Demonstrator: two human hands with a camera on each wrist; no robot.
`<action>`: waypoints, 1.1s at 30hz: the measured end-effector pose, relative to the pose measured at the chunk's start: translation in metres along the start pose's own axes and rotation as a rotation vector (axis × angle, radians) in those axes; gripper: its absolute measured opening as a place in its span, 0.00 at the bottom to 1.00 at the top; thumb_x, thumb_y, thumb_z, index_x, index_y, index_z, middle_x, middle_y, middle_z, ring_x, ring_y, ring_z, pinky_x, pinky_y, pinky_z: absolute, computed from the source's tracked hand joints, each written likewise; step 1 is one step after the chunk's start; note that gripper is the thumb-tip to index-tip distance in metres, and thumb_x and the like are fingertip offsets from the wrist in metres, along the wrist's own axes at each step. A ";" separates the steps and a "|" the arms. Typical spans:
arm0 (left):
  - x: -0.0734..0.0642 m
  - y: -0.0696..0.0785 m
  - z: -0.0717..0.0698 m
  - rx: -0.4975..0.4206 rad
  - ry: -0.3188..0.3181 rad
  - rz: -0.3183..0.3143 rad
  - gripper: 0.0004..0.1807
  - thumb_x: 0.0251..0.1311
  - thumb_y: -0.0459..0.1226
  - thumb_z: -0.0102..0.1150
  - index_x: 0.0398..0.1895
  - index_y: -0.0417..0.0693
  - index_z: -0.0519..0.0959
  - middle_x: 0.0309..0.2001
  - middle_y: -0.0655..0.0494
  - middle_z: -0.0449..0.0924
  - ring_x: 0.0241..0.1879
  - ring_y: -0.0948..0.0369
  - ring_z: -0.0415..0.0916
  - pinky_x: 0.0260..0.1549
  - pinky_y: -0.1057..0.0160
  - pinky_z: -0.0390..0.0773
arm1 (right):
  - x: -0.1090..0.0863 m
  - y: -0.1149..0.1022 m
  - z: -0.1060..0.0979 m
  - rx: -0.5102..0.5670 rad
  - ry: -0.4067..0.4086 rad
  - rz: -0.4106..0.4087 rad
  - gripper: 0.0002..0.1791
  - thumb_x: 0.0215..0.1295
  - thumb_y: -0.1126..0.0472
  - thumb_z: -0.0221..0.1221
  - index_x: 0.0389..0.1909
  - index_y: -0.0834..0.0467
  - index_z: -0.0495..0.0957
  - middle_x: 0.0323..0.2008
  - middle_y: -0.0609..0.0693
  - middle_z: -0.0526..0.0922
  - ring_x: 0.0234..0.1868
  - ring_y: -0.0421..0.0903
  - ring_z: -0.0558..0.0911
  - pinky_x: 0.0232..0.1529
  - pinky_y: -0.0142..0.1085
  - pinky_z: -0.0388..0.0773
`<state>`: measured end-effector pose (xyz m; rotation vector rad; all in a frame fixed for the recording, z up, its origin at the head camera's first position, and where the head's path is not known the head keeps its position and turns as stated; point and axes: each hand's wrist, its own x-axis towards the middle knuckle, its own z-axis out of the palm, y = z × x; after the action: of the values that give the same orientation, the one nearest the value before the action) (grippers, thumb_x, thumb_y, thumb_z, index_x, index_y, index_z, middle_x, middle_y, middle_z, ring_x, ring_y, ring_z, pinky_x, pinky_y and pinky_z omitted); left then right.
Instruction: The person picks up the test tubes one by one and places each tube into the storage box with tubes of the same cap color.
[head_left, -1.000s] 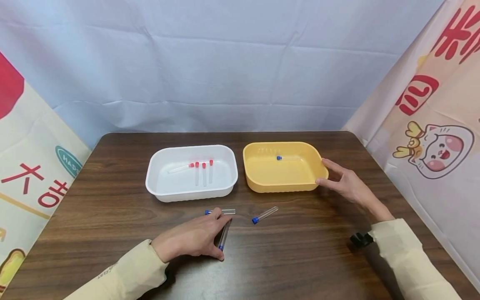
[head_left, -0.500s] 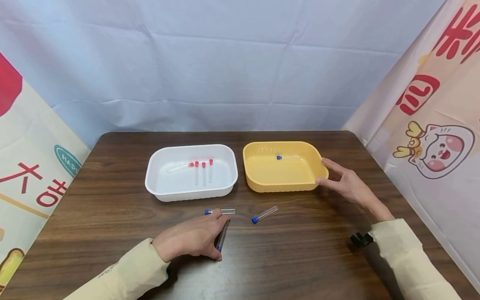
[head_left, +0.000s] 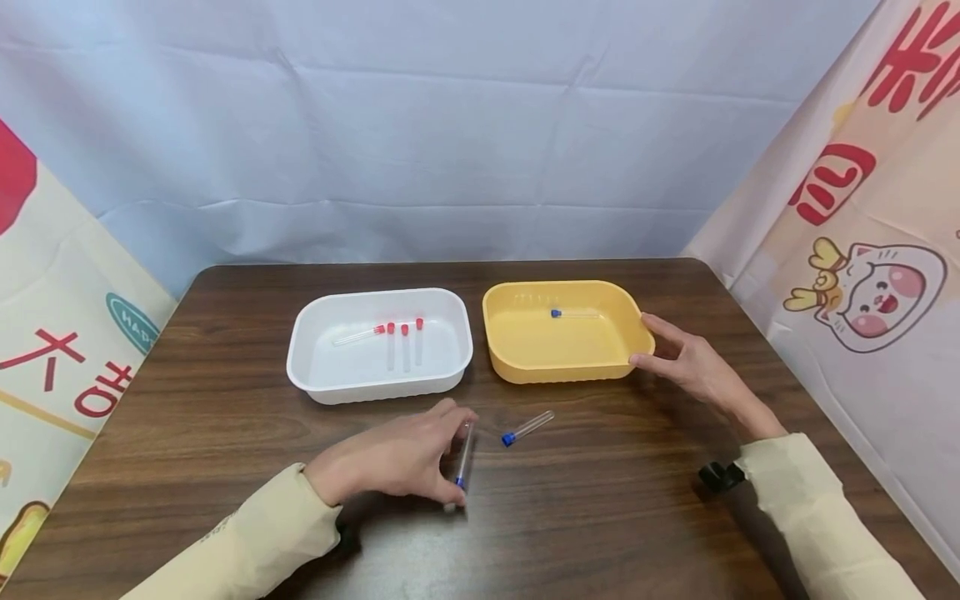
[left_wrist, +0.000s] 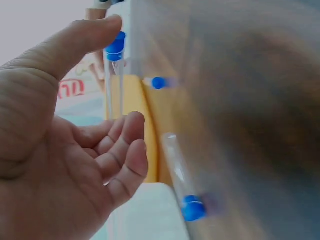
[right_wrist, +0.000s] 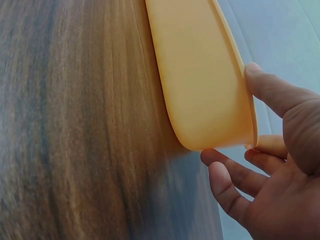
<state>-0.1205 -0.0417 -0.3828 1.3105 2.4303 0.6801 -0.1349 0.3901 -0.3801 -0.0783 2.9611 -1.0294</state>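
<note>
Left hand point(head_left: 397, 452) pinches a blue tube point(head_left: 465, 454) by its ends; two loose tubes point(head_left: 529, 427) near these fingers seem left to do. Beyond, white tray point(head_left: 322, 387) already has four red tubes point(head_left: 406, 332); yellow tray point(head_left: 558, 375), which right hand point(head_left: 693, 367) touches with spread fingers, one capped tube point(head_left: 557, 314).

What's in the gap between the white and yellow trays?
Only a bare strip of table shows between the white tray and yellow tray in the head view.

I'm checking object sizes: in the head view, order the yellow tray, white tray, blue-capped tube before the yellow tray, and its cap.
1. White tray and yellow tray: too alike to rank
2. Blue-capped tube
3. Cap
</note>
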 end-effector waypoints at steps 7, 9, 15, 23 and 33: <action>0.023 0.012 -0.021 -0.039 0.085 0.009 0.43 0.40 0.58 0.70 0.57 0.50 0.64 0.42 0.61 0.67 0.37 0.66 0.70 0.33 0.71 0.71 | 0.001 0.000 -0.001 0.001 -0.007 0.006 0.46 0.56 0.41 0.62 0.72 0.51 0.52 0.70 0.50 0.55 0.66 0.54 0.59 0.55 0.52 0.66; 0.031 0.015 -0.026 -0.046 0.109 0.020 0.42 0.40 0.57 0.70 0.56 0.48 0.65 0.43 0.61 0.67 0.39 0.65 0.70 0.34 0.71 0.71 | 0.001 0.001 -0.001 0.000 -0.009 0.009 0.47 0.55 0.41 0.62 0.72 0.51 0.52 0.70 0.50 0.55 0.67 0.54 0.58 0.56 0.53 0.65; 0.052 0.019 -0.039 -0.078 0.151 -0.004 0.45 0.40 0.59 0.69 0.60 0.49 0.63 0.47 0.63 0.67 0.43 0.69 0.69 0.38 0.70 0.71 | 0.003 0.001 -0.002 -0.032 -0.002 0.010 0.47 0.54 0.40 0.62 0.72 0.50 0.53 0.70 0.50 0.55 0.67 0.54 0.57 0.57 0.55 0.62; 0.083 0.016 -0.054 -0.120 0.205 -0.060 0.46 0.41 0.59 0.68 0.61 0.47 0.63 0.50 0.60 0.66 0.44 0.68 0.70 0.38 0.67 0.73 | 0.004 0.001 -0.002 -0.044 0.012 -0.010 0.47 0.54 0.41 0.63 0.71 0.53 0.55 0.69 0.52 0.57 0.67 0.55 0.58 0.57 0.56 0.62; 0.117 0.012 -0.064 -0.143 0.240 -0.098 0.47 0.42 0.61 0.65 0.63 0.49 0.61 0.56 0.60 0.63 0.51 0.69 0.66 0.44 0.66 0.71 | 0.004 0.000 -0.002 -0.033 0.012 -0.002 0.48 0.52 0.41 0.64 0.70 0.54 0.56 0.68 0.53 0.58 0.67 0.55 0.58 0.58 0.56 0.60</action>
<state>-0.2053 0.0453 -0.3262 1.1025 2.5544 1.0153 -0.1385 0.3911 -0.3779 -0.0757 2.9902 -0.9852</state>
